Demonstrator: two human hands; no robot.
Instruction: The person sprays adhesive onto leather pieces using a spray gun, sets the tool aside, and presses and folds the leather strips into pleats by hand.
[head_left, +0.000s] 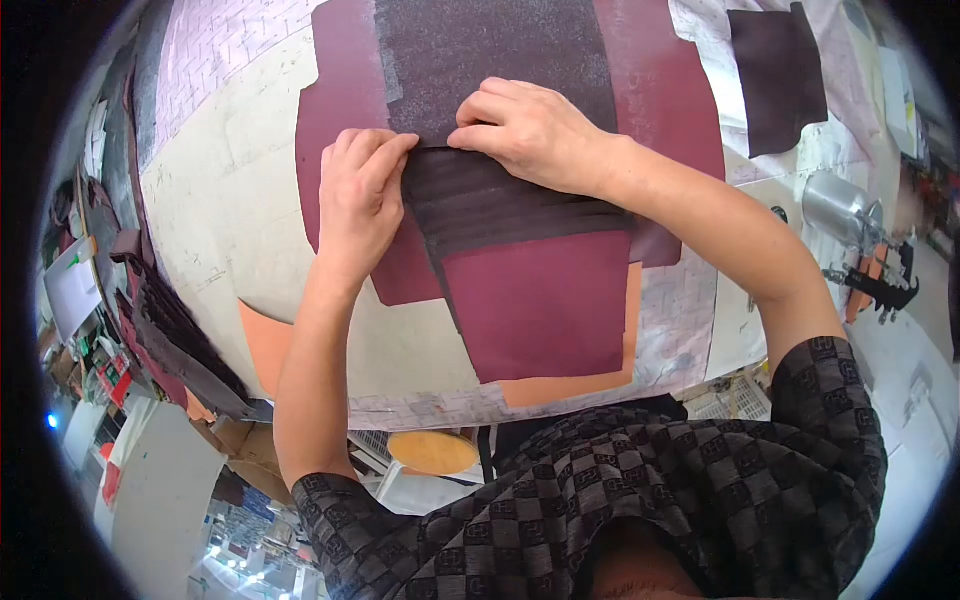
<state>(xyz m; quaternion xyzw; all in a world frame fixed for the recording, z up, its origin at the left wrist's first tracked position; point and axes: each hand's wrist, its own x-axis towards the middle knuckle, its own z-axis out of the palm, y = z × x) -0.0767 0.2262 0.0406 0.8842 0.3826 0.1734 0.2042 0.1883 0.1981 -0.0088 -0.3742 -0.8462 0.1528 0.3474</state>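
Observation:
My left hand (362, 195) is closed, thumb and finger pinching the left end of a fold in a dark fabric piece (520, 205). A little to the right, my right hand (525, 130) pinches the same folded edge, its fingers curled. Below the fold, the dark piece shows several ridges and runs down to a maroon panel (545, 305). Underneath lies a larger maroon sheet (660, 110) with a dark, speckled middle band (490, 55). What sits between my fingertips is too small to make out beyond the fabric edge.
A separate dark piece (778, 80) lies at the upper right. A metal spray gun with a silver cup (840, 208) is at the table's right side. Orange sheets (265, 340) show near the front edge. Dark folded pieces (180, 320) hang at the left. A round yellow stool seat (433, 452) is below.

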